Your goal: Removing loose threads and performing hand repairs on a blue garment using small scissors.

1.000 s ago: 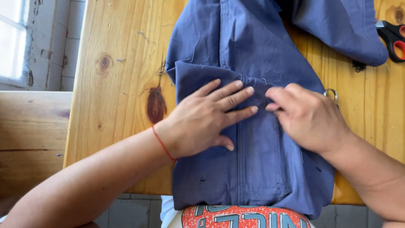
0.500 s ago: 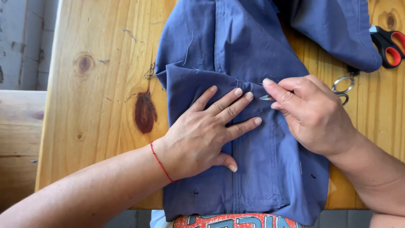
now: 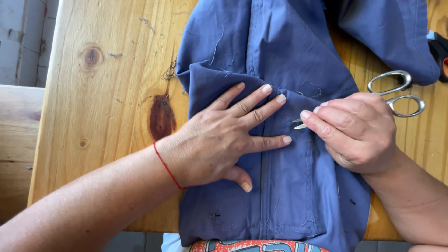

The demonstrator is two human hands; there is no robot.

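Blue garment (image 3: pixel 284 186) lay mid-frame on the wooden surface (image 3: pixel 107 116); left hand (image 3: pixel 219 140) pressed flat and open, right hand (image 3: pixel 354 133) pinched small metal snips (image 3: pixel 298 123). Tips so near those fingers risked nicking skin or cloth.

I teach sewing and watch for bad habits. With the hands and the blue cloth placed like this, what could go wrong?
The right hand holds a small metal tool whose points face the left hand's fingertips, close by: a slip could prick them. The points lie against the blue garment, so a push might snag or cut the cloth rather than a thread. The silver scissors lie beside the right hand, partly under the cloth, and could be knocked or dragged.
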